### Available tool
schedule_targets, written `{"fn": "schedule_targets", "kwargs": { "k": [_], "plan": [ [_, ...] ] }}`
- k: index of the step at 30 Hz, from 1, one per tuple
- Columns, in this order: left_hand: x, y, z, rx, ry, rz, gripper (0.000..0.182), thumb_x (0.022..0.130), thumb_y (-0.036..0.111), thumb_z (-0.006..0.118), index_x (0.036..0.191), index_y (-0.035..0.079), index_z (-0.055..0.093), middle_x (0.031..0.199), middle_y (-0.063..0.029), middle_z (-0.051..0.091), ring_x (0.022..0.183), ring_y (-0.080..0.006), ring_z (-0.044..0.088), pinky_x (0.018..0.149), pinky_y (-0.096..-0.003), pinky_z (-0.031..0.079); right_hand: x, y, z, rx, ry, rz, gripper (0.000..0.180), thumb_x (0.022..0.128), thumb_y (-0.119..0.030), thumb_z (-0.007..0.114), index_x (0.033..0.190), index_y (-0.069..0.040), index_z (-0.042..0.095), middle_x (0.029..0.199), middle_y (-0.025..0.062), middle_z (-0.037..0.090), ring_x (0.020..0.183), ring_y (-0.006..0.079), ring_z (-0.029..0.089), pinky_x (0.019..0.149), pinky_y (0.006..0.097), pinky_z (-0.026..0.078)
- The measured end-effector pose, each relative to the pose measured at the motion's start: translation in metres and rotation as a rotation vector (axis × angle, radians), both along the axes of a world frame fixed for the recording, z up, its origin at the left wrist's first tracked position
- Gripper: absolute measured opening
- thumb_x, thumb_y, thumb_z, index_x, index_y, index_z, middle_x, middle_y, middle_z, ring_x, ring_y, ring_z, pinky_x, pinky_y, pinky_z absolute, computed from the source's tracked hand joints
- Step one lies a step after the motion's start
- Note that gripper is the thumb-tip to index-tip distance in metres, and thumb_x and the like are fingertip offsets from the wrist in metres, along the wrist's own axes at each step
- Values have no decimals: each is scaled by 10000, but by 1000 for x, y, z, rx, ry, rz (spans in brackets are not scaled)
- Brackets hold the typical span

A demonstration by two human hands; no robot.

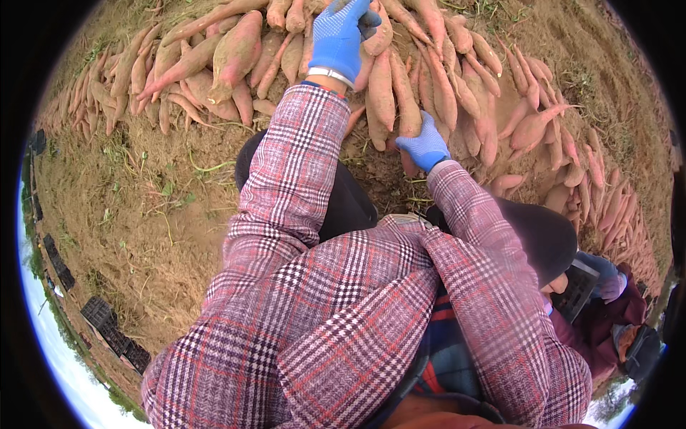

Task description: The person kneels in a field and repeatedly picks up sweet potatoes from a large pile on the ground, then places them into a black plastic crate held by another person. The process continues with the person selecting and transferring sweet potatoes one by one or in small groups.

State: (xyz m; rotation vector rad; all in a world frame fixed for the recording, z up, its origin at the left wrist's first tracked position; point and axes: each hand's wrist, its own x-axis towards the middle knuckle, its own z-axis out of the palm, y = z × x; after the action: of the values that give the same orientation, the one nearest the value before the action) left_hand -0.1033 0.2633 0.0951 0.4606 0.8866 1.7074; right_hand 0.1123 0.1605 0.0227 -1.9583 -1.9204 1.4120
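My left hand (341, 40), in a blue knitted glove with pale dots and darker fingertips, reaches over a long row of sweet potatoes (236, 48) at the top of the view. Its fingers curl down near the picture's edge, and what lies under them is hidden. My right hand (427, 143), gloved alike, is lower and to the right. Its thumb and forefinger lie around the lower end of a long, soil-dusted sweet potato (404, 96). Pinkish sweet potatoes (381, 88) lie close beside it, between the two hands.
The row curves away to both sides over brown soil (161, 214) with scattered green vines (211, 167). Black crates (110, 327) stand at the far left. At right, close by my knee (541, 236), a person (600, 327) in dark red has a gloved hand (600, 271) at a dark crate (576, 289).
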Motion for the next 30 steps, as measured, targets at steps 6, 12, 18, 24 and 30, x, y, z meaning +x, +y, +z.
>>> {"fn": "schedule_targets", "kwargs": {
  "k": [6,12,18,24,30],
  "plan": [
    [-5,-5,-4,22,40,-75,182,919,164,593,1040,43,657,760,-48,641,724,-174,609,712,-322,500,53,-12,-16,-616,1007,-525,754,782,-180,719,1420,13,365,1347,172,505,1228,314,495,1061,440,382],
    [4,-8,-4,-56,81,-124,223,922,214,605,1064,51,662,773,-52,652,766,-192,627,781,-356,506,69,-41,6,-688,1107,-602,786,762,-148,710,1447,-61,336,1346,141,495,1216,321,494,1048,491,389],
    [12,-10,-7,-189,60,-154,236,922,227,609,1080,61,663,778,-41,640,753,-186,611,795,-347,498,70,-37,22,-637,1242,-557,844,701,-106,708,1456,-78,331,1344,134,498,1206,330,501,1031,487,410],
    [10,-9,-9,-254,84,-206,239,906,216,628,1086,62,659,778,-43,635,748,-189,610,752,-351,506,65,-17,41,-539,1387,-579,781,737,-107,642,1450,-39,332,1372,154,481,1203,350,504,1022,513,413],
    [15,-8,-10,-294,84,-251,219,909,224,642,1053,59,658,776,-36,625,769,-197,621,759,-354,511,130,46,91,-282,1256,-789,645,795,-157,634,1379,1,410,1254,196,557,1148,341,540,993,472,443]
  ]
}}
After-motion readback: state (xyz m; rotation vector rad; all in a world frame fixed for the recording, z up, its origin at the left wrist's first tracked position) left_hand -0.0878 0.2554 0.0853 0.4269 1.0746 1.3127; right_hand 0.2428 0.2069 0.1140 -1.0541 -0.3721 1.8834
